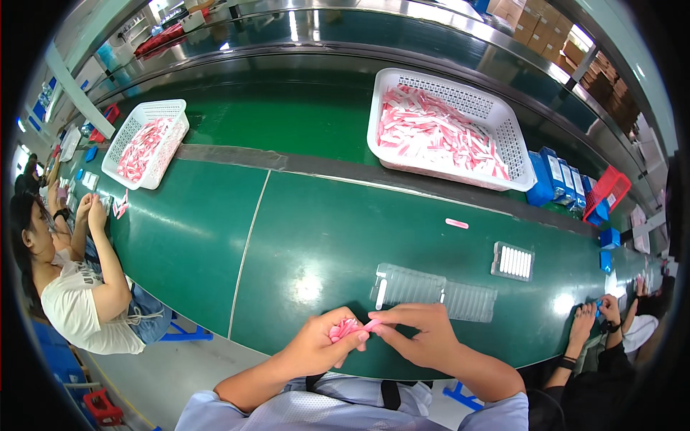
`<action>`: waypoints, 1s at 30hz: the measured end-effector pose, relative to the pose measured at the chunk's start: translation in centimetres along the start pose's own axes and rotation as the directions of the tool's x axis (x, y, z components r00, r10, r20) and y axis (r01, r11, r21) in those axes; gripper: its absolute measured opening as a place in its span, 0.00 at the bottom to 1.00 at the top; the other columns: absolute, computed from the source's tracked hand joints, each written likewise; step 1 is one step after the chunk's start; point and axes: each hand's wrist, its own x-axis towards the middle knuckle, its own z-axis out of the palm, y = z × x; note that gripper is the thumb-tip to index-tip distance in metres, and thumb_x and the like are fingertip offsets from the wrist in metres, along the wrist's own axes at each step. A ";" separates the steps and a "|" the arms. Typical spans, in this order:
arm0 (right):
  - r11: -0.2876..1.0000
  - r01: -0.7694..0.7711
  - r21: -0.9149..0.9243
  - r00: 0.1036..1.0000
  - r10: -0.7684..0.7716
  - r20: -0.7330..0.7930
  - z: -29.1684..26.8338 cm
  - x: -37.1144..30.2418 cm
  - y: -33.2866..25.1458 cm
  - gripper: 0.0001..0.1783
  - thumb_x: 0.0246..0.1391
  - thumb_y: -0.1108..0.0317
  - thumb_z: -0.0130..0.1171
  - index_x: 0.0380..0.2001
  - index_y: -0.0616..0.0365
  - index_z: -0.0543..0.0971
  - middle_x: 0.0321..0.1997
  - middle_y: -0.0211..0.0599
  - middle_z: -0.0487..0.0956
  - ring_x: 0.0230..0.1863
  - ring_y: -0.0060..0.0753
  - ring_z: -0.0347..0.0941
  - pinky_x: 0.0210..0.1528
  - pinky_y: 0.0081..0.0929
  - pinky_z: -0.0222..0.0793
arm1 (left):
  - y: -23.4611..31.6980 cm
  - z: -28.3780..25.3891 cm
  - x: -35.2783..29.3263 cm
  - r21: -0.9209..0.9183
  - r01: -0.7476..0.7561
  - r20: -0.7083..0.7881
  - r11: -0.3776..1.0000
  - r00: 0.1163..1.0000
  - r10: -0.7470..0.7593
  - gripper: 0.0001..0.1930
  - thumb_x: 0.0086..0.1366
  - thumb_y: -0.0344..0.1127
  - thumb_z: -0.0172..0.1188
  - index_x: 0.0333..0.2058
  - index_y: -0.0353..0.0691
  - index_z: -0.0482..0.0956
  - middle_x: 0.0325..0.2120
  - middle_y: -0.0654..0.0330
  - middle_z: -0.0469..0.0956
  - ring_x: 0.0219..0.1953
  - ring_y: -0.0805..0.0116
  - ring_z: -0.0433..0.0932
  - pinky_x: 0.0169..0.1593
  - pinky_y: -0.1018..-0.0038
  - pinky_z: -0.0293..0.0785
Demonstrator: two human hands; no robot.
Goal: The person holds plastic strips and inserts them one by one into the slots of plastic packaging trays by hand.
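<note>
Close to the table's near edge, my left hand (316, 346) is closed around a small bunch of pink-and-white strips (343, 330). My right hand (420, 334) pinches the end of one pink strip (372, 325) that reaches across from the left hand. Just beyond the hands lies an open clear plastic case (471, 302) with ribbed slots. A white stick (382, 293) sits in its left end, and a shorter white piece shows near its middle. Farther right is a small clear tray (512, 261) holding a row of several white sticks. A single pink strip (457, 223) lies flat beyond them.
A large white basket (528, 161) full of pink-and-white strips stands at the back, and a smaller similar basket (180, 118) at the left. Blue boxes (553, 176) and a red basket (611, 188) are at the right. Co-workers sit on both sides along the green table (187, 237).
</note>
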 end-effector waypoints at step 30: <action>0.862 -0.406 0.303 0.904 0.426 -0.003 -1.1 0.4 0.4 0.08 0.60 0.67 0.66 0.34 0.61 0.87 0.23 0.29 0.81 0.21 0.13 0.72 0.22 0.15 0.64 | 1.2 0.1 0.5 -0.270 0.095 0.014 0.958 0.995 -0.095 0.15 0.74 0.33 0.54 0.54 0.31 0.75 0.42 0.48 0.85 0.22 0.73 0.82 0.17 0.84 0.60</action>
